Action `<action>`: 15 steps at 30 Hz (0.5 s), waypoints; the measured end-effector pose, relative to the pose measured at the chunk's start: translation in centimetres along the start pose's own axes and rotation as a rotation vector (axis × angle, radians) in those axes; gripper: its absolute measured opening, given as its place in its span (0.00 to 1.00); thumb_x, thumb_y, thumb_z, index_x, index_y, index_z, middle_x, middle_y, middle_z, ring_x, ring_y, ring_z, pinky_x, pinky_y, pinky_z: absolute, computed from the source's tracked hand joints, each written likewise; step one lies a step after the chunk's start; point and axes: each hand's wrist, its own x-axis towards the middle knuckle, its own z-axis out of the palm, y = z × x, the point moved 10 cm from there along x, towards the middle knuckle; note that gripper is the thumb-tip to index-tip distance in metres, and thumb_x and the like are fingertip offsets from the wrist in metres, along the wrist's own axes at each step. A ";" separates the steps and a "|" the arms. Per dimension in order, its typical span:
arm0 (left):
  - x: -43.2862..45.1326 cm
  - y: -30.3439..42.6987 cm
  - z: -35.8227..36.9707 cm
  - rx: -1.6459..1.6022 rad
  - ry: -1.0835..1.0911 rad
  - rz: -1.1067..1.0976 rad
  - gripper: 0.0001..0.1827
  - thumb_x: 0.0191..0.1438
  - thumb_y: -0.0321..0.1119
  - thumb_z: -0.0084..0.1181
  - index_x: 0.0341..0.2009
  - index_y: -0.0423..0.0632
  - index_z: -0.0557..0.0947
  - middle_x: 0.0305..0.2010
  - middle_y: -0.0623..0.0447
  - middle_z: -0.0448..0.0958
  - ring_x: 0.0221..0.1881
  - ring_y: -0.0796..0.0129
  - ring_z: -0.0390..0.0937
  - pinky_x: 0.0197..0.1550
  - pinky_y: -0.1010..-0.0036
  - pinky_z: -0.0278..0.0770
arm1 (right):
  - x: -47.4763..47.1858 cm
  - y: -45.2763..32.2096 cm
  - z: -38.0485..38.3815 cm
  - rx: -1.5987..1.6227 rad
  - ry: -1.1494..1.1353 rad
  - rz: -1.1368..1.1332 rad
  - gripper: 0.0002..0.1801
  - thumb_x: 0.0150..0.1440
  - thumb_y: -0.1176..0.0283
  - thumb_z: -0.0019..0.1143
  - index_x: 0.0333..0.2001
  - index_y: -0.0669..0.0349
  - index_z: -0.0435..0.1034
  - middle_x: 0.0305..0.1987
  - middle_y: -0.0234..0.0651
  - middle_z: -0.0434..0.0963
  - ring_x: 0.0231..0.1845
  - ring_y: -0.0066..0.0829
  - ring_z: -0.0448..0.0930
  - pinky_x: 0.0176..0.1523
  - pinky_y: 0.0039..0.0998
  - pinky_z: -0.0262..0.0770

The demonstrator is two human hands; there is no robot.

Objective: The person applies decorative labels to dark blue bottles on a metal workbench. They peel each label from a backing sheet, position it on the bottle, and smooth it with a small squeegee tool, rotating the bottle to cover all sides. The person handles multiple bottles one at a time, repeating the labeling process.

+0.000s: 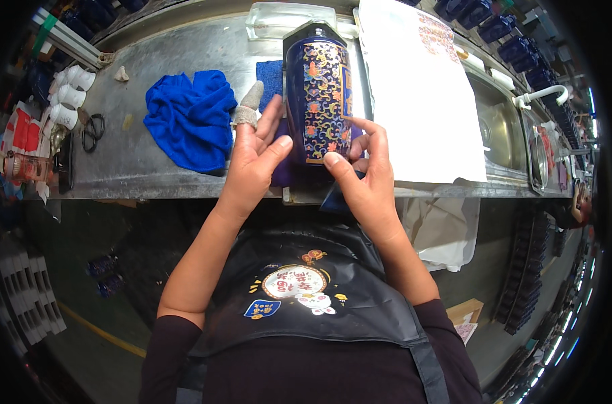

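Observation:
A dark blue glazed vase [318, 101] with a colourful floral pattern and gold edging lies before me, its dark neck pointing away. My right hand [364, 171] is at its lower right side, thumb and fingertips touching the patterned surface near the base. My left hand [260, 146] is beside the vase's left side, fingers apart and holding nothing; one finger wears a greyish fabric cover [250, 103]. A crumpled blue cloth [192, 118] lies left of that hand. Behind the left fingers is a flat blue piece [269, 76]. Purple material shows partly under the vase.
White sheets [422, 111], one with a printed pattern, lie on the metal worktop [119, 166] at right, beside a sink [500, 123] with a white tap [543, 96]. A clear glass block or container [270, 17] stands behind. Black-handled scissors [92, 132] and white spools [66, 96] are at left.

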 end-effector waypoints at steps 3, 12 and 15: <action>-0.3 1.4 0.9 0.338 0.039 0.132 0.40 0.66 0.28 0.48 0.76 0.46 0.44 0.80 0.37 0.43 0.80 0.51 0.43 0.76 0.59 0.43 | 0.2 1.0 -0.1 0.114 -0.022 0.056 0.25 0.63 0.72 0.55 0.63 0.64 0.63 0.37 0.26 0.63 0.32 0.12 0.65 0.36 0.14 0.64; -0.4 2.5 4.7 1.026 -0.129 0.432 0.33 0.69 0.48 0.45 0.75 0.57 0.56 0.80 0.46 0.48 0.80 0.47 0.39 0.74 0.40 0.25 | -0.2 0.5 -0.2 0.074 -0.008 -0.032 0.31 0.57 0.75 0.65 0.64 0.62 0.64 0.37 0.24 0.63 0.26 0.07 0.64 0.31 0.10 0.63; -0.5 2.6 4.3 0.882 -0.119 0.430 0.33 0.69 0.48 0.45 0.75 0.57 0.57 0.80 0.46 0.49 0.80 0.46 0.39 0.73 0.40 0.24 | -0.2 0.5 -0.3 0.088 -0.020 -0.006 0.31 0.57 0.75 0.65 0.64 0.63 0.63 0.38 0.24 0.64 0.27 0.07 0.65 0.32 0.10 0.63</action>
